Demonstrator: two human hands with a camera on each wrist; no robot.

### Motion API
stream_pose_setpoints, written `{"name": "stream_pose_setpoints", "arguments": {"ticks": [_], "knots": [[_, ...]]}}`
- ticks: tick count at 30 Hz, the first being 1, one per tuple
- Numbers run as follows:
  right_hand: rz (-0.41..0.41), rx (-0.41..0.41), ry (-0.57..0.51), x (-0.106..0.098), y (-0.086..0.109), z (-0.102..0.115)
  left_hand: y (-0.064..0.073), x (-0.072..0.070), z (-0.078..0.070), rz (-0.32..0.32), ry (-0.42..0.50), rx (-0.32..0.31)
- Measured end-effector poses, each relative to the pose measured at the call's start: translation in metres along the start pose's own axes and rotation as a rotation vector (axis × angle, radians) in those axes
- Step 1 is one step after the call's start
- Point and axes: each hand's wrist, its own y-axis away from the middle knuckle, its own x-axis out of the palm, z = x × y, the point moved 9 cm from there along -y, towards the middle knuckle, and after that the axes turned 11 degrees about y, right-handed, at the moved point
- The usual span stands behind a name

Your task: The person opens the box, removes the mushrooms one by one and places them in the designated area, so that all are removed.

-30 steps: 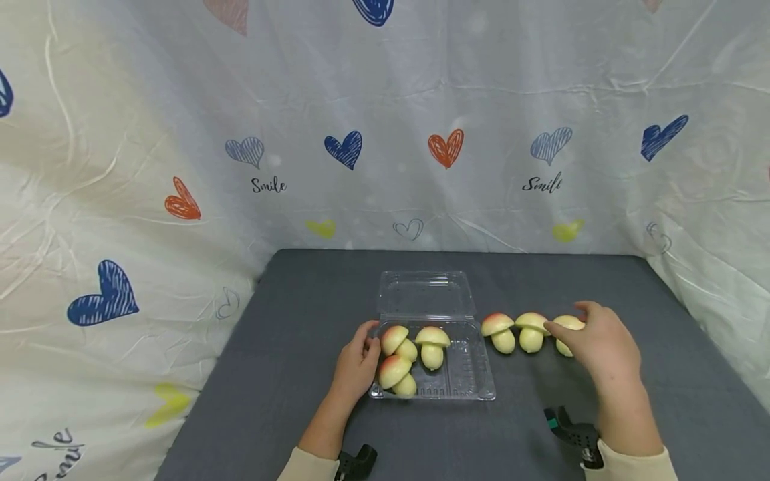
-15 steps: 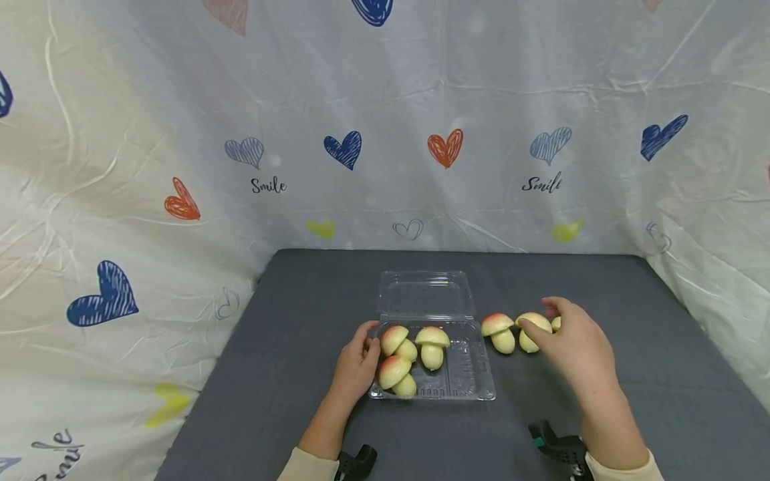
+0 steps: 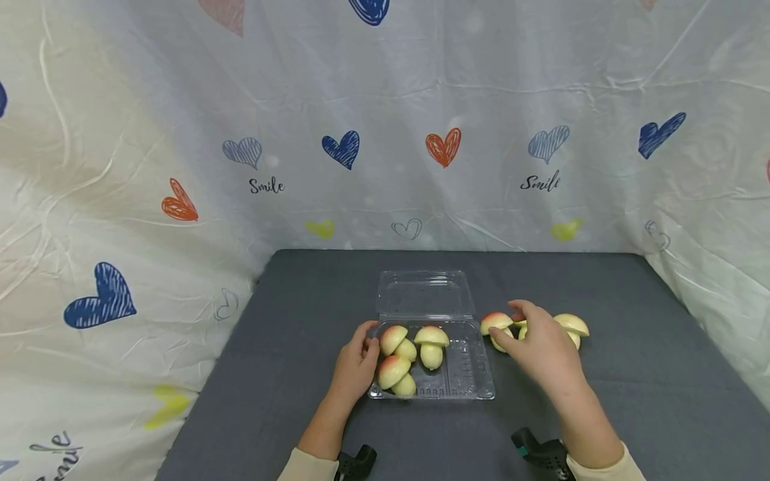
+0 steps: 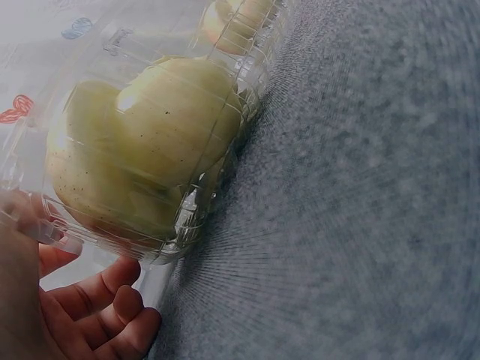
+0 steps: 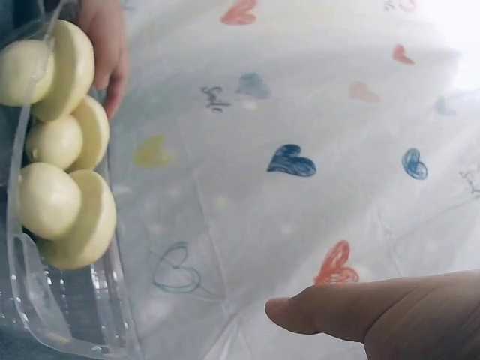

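Hovering with the bare right hand (image 3: 544, 347) at a row of three pale-yellow, mushroom-shaped pieces (image 3: 571, 325) on the dark grey table (image 3: 319, 300), holding thumb and fingers apart, grasping nothing. Touching the clear, hinged plastic box (image 3: 469, 374), containing three matching pieces (image 3: 432, 336), with the left hand (image 3: 355, 364), not showing whether gripping or merely resting. Apparently starting a pick-up; next calling for gently pinching one piece without nudging neighbours.

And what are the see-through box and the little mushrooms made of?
The see-through box looks like thin, glossy plastic: the grey tabletop shows through, and its ribs catch the light. The little mushrooms look smooth and mostly matte, cream-yellow with a red blush on some caps; they could be painted foam, plastic or even dough, and the pictures can't settle which.
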Motion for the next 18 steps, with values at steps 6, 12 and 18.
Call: {"name": "stream_pose_setpoints", "arguments": {"ticks": [6, 12, 18], "knots": [[-0.019, -0.063, -0.008, 0.010, 0.000, 0.012, 0.001, -0.001, 0.000, -0.005, -0.007, -0.003], [0.023, -0.082, 0.002, 0.026, 0.001, 0.023, 0.001, -0.001, 0.000, 0.000, -0.009, -0.003], [0.039, -0.101, 0.009, 0.042, 0.002, 0.032, 0.001, -0.001, -0.002, 0.005, 0.003, 0.008]]}}
